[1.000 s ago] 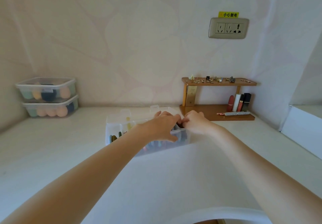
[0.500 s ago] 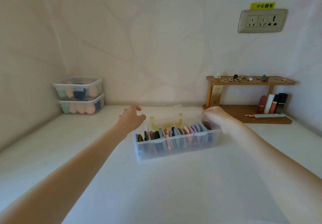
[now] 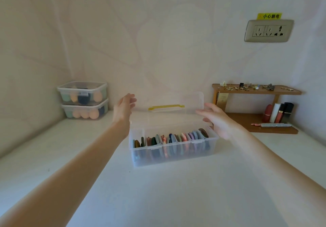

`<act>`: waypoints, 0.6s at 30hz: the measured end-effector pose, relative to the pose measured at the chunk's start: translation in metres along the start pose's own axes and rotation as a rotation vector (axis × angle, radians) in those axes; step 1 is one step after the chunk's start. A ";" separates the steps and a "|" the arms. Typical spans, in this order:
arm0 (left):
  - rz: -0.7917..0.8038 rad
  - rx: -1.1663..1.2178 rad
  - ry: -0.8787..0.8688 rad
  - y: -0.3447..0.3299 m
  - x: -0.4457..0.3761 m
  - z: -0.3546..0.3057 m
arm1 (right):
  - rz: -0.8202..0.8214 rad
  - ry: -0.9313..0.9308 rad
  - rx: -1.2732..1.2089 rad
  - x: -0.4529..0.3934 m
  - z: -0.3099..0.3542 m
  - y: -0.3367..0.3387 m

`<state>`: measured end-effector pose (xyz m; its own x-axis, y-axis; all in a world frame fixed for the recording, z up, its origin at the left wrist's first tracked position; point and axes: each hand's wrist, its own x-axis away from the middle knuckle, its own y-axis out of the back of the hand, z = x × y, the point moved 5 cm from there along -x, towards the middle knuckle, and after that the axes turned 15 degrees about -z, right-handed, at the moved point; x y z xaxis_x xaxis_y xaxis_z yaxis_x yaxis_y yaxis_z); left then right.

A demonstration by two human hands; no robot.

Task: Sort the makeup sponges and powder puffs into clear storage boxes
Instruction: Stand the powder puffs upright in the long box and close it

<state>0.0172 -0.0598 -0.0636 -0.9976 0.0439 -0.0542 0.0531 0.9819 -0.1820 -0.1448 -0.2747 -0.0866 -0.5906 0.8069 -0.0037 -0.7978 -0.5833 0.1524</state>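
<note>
White tabletop (image 3: 176, 191) fills the lower part of the view and runs back to a pale wall with a faint leaf pattern. On the wall at the upper right sits a beige socket plate (image 3: 269, 30) with a yellow label just above it. Below that, at the right, a wooden shelf (image 3: 255, 91) carries small trinkets on its top board, while lipsticks (image 3: 278, 114) stand upright on its lower board beside a silvery pen-like stick lying flat.

Near the middle of the tabletop stands a clear storage box (image 3: 173, 149), its lid (image 3: 169, 110) raised upright at the back and showing a yellow handle (image 3: 166, 107). Inside the box, flat powder puffs (image 3: 169, 141) in green, pink, blue, purple and brown stand on edge in a row across divided compartments.

In the far left corner, two smaller clear lidded boxes (image 3: 84, 100) are stacked one on the other; rounded makeup sponges (image 3: 84, 114) in orange, mint and dark blue show through their walls.

Both bare arms reach forward from the bottom corners. The left hand (image 3: 124, 107) hovers at the left end of the raised lid, fingers spread and holding nothing. The right hand (image 3: 217, 119) hovers at the lid's right end, fingers loosely open and empty; I cannot tell whether they touch the lid.
</note>
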 end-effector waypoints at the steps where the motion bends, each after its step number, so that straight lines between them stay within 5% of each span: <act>1: 0.020 -0.016 -0.069 0.001 0.004 -0.007 | 0.018 0.006 -0.016 0.003 0.004 -0.003; 5: 0.102 -0.190 -0.391 0.004 0.025 -0.026 | -0.102 0.245 -0.016 0.020 0.035 -0.001; 8: 0.215 -0.488 -0.609 0.007 0.046 -0.024 | -0.180 0.506 0.286 0.041 0.048 0.001; 11: 0.373 -0.797 -0.856 0.011 0.068 -0.003 | -0.062 0.558 0.673 0.055 0.032 -0.007; 18: 0.387 -1.072 -1.151 0.034 0.104 0.003 | 0.085 0.629 0.824 0.085 0.015 -0.002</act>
<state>-0.0851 -0.0228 -0.0781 -0.3455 0.6365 -0.6896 -0.2662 0.6382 0.7224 -0.1910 -0.2034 -0.0720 -0.7860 0.4341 -0.4403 -0.5608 -0.2008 0.8032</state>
